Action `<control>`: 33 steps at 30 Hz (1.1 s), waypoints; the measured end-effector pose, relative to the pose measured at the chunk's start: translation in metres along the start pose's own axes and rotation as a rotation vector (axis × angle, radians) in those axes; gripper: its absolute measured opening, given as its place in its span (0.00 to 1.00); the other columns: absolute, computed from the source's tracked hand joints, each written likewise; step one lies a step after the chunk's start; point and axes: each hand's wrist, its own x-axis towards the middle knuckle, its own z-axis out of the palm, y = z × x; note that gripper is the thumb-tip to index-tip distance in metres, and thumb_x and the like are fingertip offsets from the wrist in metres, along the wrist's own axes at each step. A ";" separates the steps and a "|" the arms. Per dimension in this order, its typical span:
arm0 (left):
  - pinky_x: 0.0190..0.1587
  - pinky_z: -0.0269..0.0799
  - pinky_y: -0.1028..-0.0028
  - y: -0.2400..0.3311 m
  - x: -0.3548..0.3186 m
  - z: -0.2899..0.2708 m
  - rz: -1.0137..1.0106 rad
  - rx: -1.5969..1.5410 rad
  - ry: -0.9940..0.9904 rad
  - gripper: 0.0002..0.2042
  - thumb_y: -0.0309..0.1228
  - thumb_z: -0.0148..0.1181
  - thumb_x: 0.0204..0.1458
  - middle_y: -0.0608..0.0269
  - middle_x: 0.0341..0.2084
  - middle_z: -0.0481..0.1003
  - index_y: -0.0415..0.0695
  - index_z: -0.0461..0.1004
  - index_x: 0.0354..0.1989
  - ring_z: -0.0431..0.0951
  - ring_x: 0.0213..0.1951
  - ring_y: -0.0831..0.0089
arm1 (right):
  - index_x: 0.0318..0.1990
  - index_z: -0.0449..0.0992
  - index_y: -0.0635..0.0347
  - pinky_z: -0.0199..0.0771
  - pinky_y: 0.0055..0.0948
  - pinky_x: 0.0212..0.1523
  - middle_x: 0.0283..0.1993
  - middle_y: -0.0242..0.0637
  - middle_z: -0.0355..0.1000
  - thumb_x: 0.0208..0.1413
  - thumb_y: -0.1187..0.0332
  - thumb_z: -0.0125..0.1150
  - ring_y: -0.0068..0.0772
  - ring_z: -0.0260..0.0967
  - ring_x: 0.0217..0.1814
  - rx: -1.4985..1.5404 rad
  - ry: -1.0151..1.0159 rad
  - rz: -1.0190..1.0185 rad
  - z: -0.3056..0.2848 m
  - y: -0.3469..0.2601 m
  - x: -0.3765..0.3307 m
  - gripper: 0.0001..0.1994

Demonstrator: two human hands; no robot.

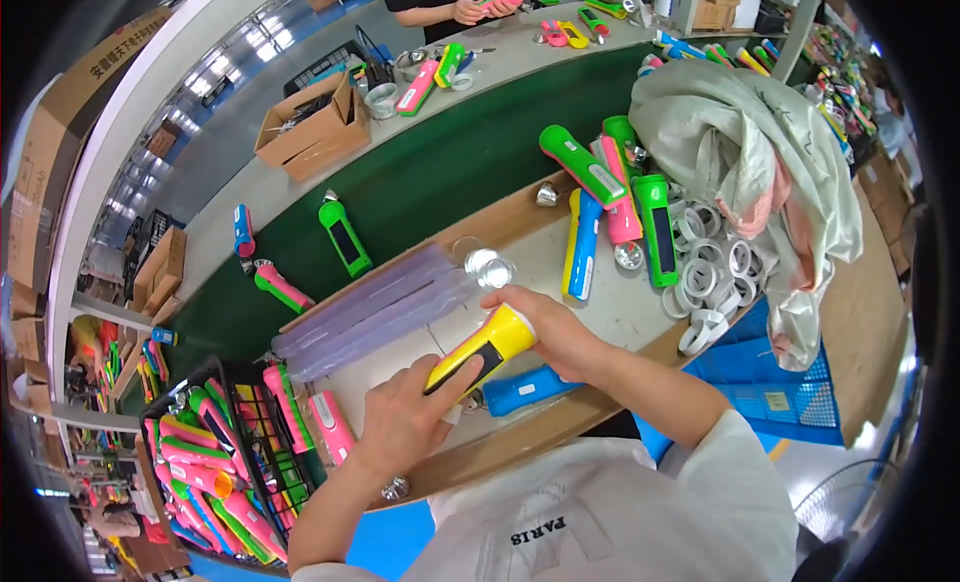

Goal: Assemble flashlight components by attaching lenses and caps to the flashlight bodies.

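Head view, looking down on a workbench: the worker's left hand is wrapped around the handle end of a yellow flashlight, fingers closed on it. The right hand is clamped over the flashlight's head end. The flashlight is held tilted above the bench, just over a blue flashlight lying beneath it. A silver reflector sits just beyond the hands. White plastic rings are heaped to the right, beside green, pink and blue flashlights. A black crate of flashlights stands at left.
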 end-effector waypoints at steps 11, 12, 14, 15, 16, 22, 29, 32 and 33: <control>0.48 0.72 0.69 0.013 -0.009 0.027 -0.176 -0.719 0.016 0.38 0.31 0.67 0.47 0.53 0.44 0.75 0.40 0.54 0.66 0.77 0.45 0.67 | 0.60 0.62 0.59 0.66 0.31 0.55 0.55 0.40 0.65 0.66 0.55 0.46 0.29 0.67 0.55 -0.369 -0.190 -0.369 -0.008 -0.004 -0.011 0.22; 0.48 0.72 0.69 0.018 -0.009 0.030 -0.182 -0.715 0.023 0.38 0.31 0.67 0.47 0.53 0.44 0.75 0.40 0.54 0.66 0.77 0.45 0.67 | 0.59 0.63 0.59 0.69 0.31 0.53 0.54 0.40 0.67 0.64 0.57 0.50 0.30 0.68 0.53 -0.267 -0.160 -0.397 -0.006 -0.004 -0.010 0.21; 0.51 0.70 0.69 0.030 -0.010 0.038 -0.408 -0.809 0.064 0.37 0.28 0.67 0.46 0.51 0.47 0.73 0.39 0.55 0.65 0.76 0.48 0.68 | 0.57 0.64 0.59 0.71 0.31 0.52 0.52 0.40 0.68 0.62 0.59 0.54 0.32 0.70 0.52 -0.168 -0.138 -0.424 -0.001 -0.001 -0.011 0.20; 0.53 0.68 0.69 0.042 -0.007 0.037 -0.517 -1.098 0.092 0.35 0.27 0.66 0.47 0.54 0.48 0.73 0.39 0.56 0.64 0.73 0.51 0.70 | 0.55 0.65 0.59 0.72 0.34 0.53 0.52 0.40 0.68 0.60 0.60 0.56 0.34 0.70 0.53 0.013 -0.157 -0.466 0.000 0.003 -0.011 0.19; 0.51 0.69 0.70 0.051 -0.008 0.044 -0.512 -1.188 0.139 0.33 0.27 0.66 0.47 0.57 0.45 0.74 0.40 0.58 0.63 0.74 0.48 0.71 | 0.53 0.66 0.58 0.72 0.36 0.54 0.51 0.41 0.68 0.59 0.61 0.59 0.36 0.70 0.53 0.192 -0.177 -0.501 0.003 0.005 -0.013 0.19; 0.33 0.69 0.75 0.081 -0.020 0.071 -0.571 -1.877 -0.035 0.24 0.23 0.63 0.48 0.64 0.36 0.70 0.42 0.65 0.55 0.72 0.31 0.75 | 0.41 0.67 0.54 0.72 0.44 0.56 0.48 0.45 0.68 0.53 0.64 0.64 0.46 0.70 0.54 0.412 -0.233 -0.399 0.019 0.011 -0.027 0.13; 0.25 0.66 0.73 0.099 -0.039 0.055 -0.278 -2.558 -0.224 0.23 0.27 0.60 0.51 0.61 0.31 0.69 0.41 0.62 0.56 0.71 0.25 0.71 | 0.31 0.63 0.51 0.68 0.46 0.59 0.41 0.47 0.69 0.49 0.63 0.65 0.48 0.72 0.50 0.914 -0.646 -0.386 0.020 0.035 -0.029 0.13; 0.36 0.74 0.66 0.088 -0.031 0.069 -0.496 -0.916 0.265 0.20 0.27 0.60 0.49 0.53 0.34 0.76 0.39 0.68 0.52 0.79 0.34 0.60 | 0.32 0.62 0.53 0.66 0.49 0.59 0.42 0.47 0.69 0.49 0.68 0.62 0.46 0.71 0.50 0.249 -0.209 -0.617 0.018 0.035 -0.037 0.12; 0.37 0.74 0.65 0.075 -0.027 0.084 -0.462 -0.856 0.291 0.22 0.27 0.61 0.47 0.50 0.34 0.76 0.38 0.67 0.52 0.79 0.35 0.56 | 0.33 0.61 0.54 0.67 0.48 0.58 0.43 0.47 0.69 0.49 0.70 0.61 0.45 0.71 0.50 0.214 -0.096 -0.579 0.019 0.035 -0.036 0.12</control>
